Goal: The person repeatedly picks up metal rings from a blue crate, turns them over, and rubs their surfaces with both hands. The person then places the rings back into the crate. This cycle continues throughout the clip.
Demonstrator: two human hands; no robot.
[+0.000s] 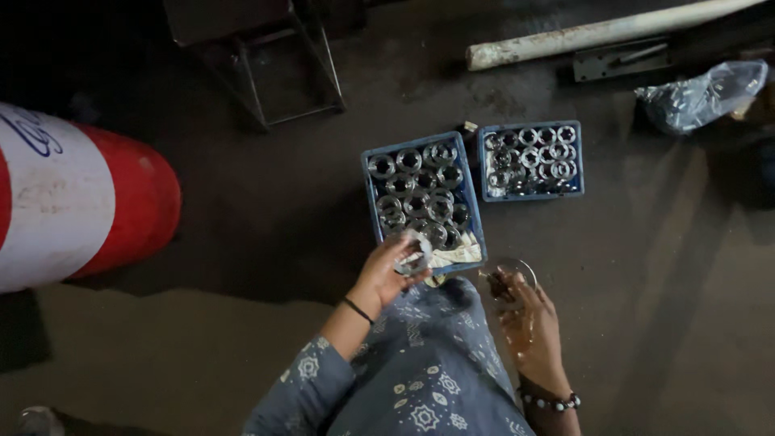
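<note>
The left hand (383, 274) has its fingers closed around a metal ring (413, 252) at the 6 o'clock edge of the larger blue crate (472, 202). The right hand (525, 319), greasy, dips narrowed fingers at a small bowl (517, 266). Greasing the ring seems underway; next calls for bringing ring and fingers together.

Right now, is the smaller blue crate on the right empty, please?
No, the smaller blue crate is packed with shiny metal rings, much like the larger blue crate beside it.
</note>
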